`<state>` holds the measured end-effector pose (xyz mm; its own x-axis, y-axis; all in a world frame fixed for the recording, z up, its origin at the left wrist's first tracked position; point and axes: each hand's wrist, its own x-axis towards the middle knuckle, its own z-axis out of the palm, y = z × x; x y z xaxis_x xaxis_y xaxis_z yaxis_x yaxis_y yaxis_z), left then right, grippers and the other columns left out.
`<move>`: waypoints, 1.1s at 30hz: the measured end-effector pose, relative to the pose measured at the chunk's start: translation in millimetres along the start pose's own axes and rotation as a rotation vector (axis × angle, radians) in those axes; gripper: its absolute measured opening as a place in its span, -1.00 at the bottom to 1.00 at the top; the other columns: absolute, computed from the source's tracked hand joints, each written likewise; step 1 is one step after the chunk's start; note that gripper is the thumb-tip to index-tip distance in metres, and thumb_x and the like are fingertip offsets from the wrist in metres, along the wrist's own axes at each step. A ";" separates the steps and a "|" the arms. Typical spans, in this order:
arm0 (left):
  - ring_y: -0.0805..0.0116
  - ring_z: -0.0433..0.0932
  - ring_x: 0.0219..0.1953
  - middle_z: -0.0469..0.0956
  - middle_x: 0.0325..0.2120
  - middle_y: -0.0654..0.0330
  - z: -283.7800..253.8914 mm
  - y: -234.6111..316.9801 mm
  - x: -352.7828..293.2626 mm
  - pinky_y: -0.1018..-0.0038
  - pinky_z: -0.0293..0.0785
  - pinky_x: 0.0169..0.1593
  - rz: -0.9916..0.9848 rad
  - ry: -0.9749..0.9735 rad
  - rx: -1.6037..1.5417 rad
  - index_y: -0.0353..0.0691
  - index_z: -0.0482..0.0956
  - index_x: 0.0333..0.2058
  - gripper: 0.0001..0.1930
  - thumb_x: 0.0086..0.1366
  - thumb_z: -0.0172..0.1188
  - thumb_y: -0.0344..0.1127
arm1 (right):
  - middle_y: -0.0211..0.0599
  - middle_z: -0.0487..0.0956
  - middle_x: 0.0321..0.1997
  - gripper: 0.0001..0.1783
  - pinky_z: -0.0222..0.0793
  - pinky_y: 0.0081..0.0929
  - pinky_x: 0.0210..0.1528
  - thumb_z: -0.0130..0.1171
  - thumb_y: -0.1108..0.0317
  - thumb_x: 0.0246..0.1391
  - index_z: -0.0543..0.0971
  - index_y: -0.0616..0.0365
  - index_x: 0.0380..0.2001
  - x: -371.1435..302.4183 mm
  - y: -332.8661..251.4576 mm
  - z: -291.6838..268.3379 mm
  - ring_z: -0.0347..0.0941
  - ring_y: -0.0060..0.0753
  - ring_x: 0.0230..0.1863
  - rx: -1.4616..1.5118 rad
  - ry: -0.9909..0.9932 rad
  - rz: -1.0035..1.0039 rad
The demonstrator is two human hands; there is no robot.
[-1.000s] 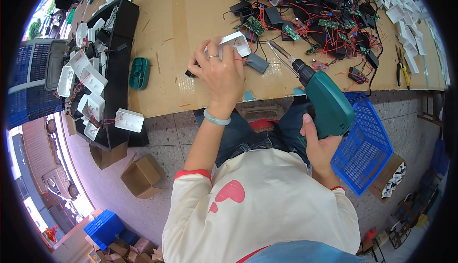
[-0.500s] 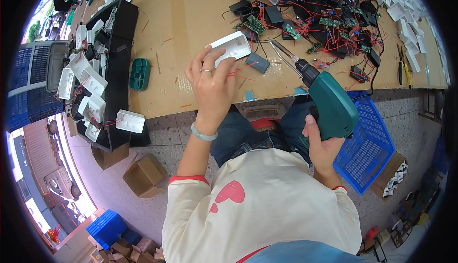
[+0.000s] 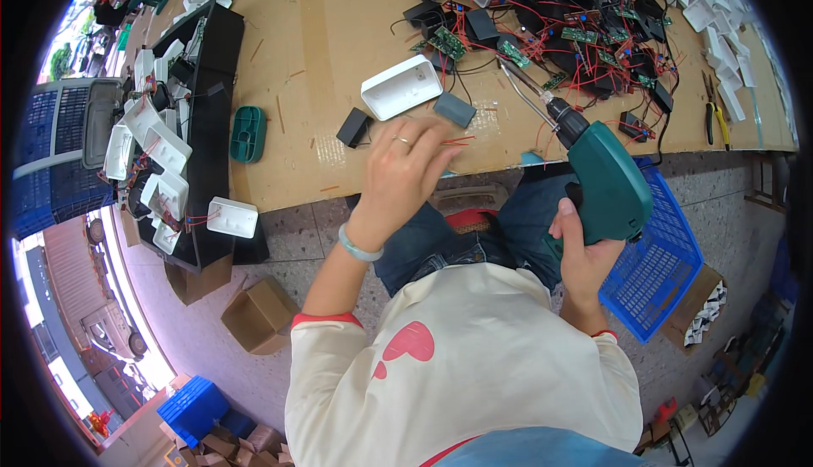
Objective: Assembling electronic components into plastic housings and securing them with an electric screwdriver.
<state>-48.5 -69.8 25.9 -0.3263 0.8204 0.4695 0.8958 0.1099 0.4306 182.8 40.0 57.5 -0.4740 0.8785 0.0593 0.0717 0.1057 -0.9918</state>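
From where I'm standing, picture a clock centred on the left hand [image 3: 402, 162]. Toward nine, a white shell [image 3: 232, 217] is jutting out by the black bin [image 3: 222, 69]; a knock could drop it and strain its red leads. The left hand, bent-fingered and blurred, is hovering by loose red wires [image 3: 458, 141]; whether it is gripping them, I cannot tell. A hasty tug could pull a joint loose. At twelve, a white case [image 3: 402, 90] is lying open side up on the table [image 3: 296, 60], untouched. At three, the right hand [image 3: 589, 268] is gripping a green driver [image 3: 610, 175], its tip pointing between ten and eleven, just beside the tangled pile [image 3: 579, 35]; a press of the trigger could wind up wires.

Counting: one bin, holding at least five white shells; one green tray [image 3: 247, 134] toward nine; two dark blocks, at ten [image 3: 353, 127] and past one [image 3: 455, 111]; one open case; one driver; one blue crate [image 3: 652, 276] toward four. The pile is defying counting.
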 end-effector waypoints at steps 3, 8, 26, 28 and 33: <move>0.09 0.51 -0.21 0.55 -0.27 0.11 10.1 6.4 3.2 0.25 0.41 -0.12 0.000 -0.082 0.057 -0.23 0.61 -0.21 -0.77 0.19 0.35 -0.30 | -0.35 0.50 -0.51 -0.76 0.32 -0.57 -0.53 0.16 0.66 0.17 0.51 0.39 -0.08 -0.6 -1.2 -0.9 0.36 -0.61 -0.60 0.002 -0.007 -0.013; 0.08 0.51 -0.29 0.48 -0.43 0.08 14.1 11.0 7.3 0.20 0.41 -0.23 -0.009 -0.075 0.105 -0.25 0.57 -0.31 -0.88 0.23 0.30 -0.37 | -0.36 0.49 -0.51 -0.78 0.32 -0.58 -0.53 0.16 0.65 0.17 0.51 0.39 -0.09 -1.6 -3.6 -2.3 0.36 -0.62 -0.60 -0.003 -0.008 0.010; 0.05 0.57 -0.40 0.53 -0.48 0.06 30.5 -14.3 26.3 0.22 0.50 -0.33 -0.331 0.304 0.288 -0.26 0.52 -0.45 -0.87 0.23 0.28 -0.39 | -0.28 0.68 -0.33 -0.78 0.47 -0.50 -0.25 0.35 0.43 0.13 0.63 0.29 -0.18 10.3 12.0 44.6 0.58 -0.49 -0.36 -0.181 -0.202 -0.051; 0.05 0.57 -0.41 0.53 -0.49 0.06 32.2 -13.7 26.9 0.22 0.50 -0.33 -0.345 0.291 0.300 -0.26 0.52 -0.46 -0.86 0.24 0.27 -0.38 | -0.25 0.69 -0.35 -0.79 0.48 -0.48 -0.24 0.37 0.41 0.11 0.64 0.30 -0.22 13.8 11.7 47.7 0.60 -0.46 -0.36 -0.209 -0.203 -0.022; 0.01 0.59 -0.44 0.56 -0.47 0.02 34.0 -14.1 26.2 0.20 0.51 -0.37 -0.400 0.287 0.259 -0.27 0.53 -0.45 -0.83 0.28 0.25 -0.35 | -0.20 0.67 -0.38 -0.73 0.47 -0.52 -0.29 0.32 0.46 0.13 0.50 0.28 -0.15 19.6 20.9 51.0 0.60 -0.44 -0.43 -0.226 -0.207 -0.169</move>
<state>-59.4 -30.7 6.0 -0.6929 0.5044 0.5152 0.7182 0.5456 0.4318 130.3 35.7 32.3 -0.6620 0.7293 0.1732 0.1584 0.3619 -0.9187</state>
